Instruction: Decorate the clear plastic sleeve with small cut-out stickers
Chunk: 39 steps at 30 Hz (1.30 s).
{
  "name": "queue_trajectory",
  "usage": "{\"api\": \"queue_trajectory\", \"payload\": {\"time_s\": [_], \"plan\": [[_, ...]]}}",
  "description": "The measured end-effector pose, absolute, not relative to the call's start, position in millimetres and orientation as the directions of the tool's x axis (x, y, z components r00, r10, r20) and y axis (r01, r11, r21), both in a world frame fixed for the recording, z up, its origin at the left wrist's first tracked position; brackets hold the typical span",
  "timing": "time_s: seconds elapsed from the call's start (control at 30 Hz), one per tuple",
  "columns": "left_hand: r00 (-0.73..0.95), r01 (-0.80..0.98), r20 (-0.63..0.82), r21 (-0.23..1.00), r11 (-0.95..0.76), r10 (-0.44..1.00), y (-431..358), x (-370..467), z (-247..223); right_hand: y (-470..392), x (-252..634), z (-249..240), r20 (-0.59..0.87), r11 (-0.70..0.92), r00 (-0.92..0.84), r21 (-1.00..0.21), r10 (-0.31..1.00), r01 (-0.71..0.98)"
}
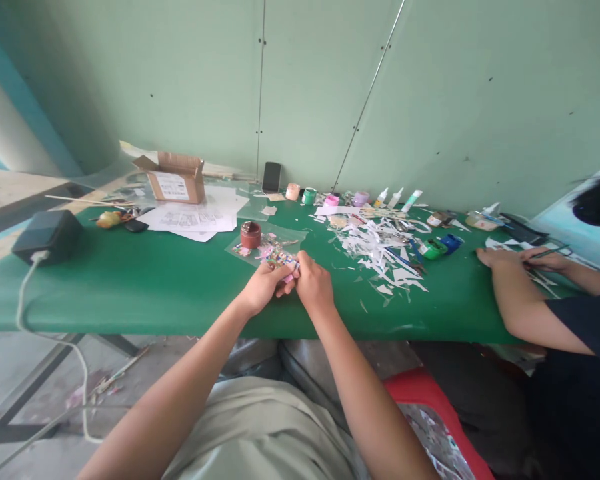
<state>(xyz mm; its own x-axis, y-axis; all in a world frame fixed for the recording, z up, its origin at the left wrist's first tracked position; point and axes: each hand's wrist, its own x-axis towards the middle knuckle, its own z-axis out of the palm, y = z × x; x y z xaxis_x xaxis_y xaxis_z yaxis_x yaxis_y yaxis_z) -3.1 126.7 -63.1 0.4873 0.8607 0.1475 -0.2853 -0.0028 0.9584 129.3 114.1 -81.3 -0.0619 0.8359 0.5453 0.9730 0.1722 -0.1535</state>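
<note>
Both hands meet over the near edge of a green-covered table [145, 287]. My left hand [266, 285] is closed around a small multicoloured piece [291, 268], pink, white and blue, whose exact kind I cannot make out. From the other side my right hand [314, 280] pinches the same piece at its edge. Just beyond the hands lies a clear plastic sheet [293, 235] scattered with pink and coloured bits [269, 252]. An open brown paint jar [251, 235] stands on that sheet.
White paper scraps [375, 243] spread to the right, near green [433, 249] and blue jars [451, 244]. At left are printed sheets [195, 217], an open cardboard box [179, 183] and a black power adapter [47, 237] with its cable. A co-worker's hands [500, 255] work at far right.
</note>
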Motion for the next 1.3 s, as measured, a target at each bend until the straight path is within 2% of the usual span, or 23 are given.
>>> {"api": "queue_trajectory", "payload": {"time_s": [0.5, 0.77, 0.9, 1.1, 1.3], "plan": [[0.536, -0.271, 0.133, 0.962, 0.021, 0.834, 126, -4, -61, 114, 130, -83, 0.566, 0.202, -0.075, -0.165, 0.821, 0.965], [0.505, -0.258, 0.139, 0.966, -0.004, 0.852, 124, -5, -58, 117, 130, -84, 0.568, 0.236, -0.097, -0.176, 0.817, 0.956], [0.462, -0.237, 0.145, 0.971, -0.036, 0.875, 125, -5, -63, 116, 130, -83, 0.571, 0.265, -0.113, -0.191, 0.813, 0.945], [0.303, -0.145, 0.151, 0.983, -0.111, 0.941, 125, -3, -72, 111, 133, -81, 0.589, 0.307, -0.131, -0.209, 0.797, 0.928], [0.264, -0.032, 0.246, 0.969, -0.246, 0.933, 118, -6, -59, 85, 125, -83, 0.621, 0.262, -0.051, -0.253, 0.782, 0.931]]}}
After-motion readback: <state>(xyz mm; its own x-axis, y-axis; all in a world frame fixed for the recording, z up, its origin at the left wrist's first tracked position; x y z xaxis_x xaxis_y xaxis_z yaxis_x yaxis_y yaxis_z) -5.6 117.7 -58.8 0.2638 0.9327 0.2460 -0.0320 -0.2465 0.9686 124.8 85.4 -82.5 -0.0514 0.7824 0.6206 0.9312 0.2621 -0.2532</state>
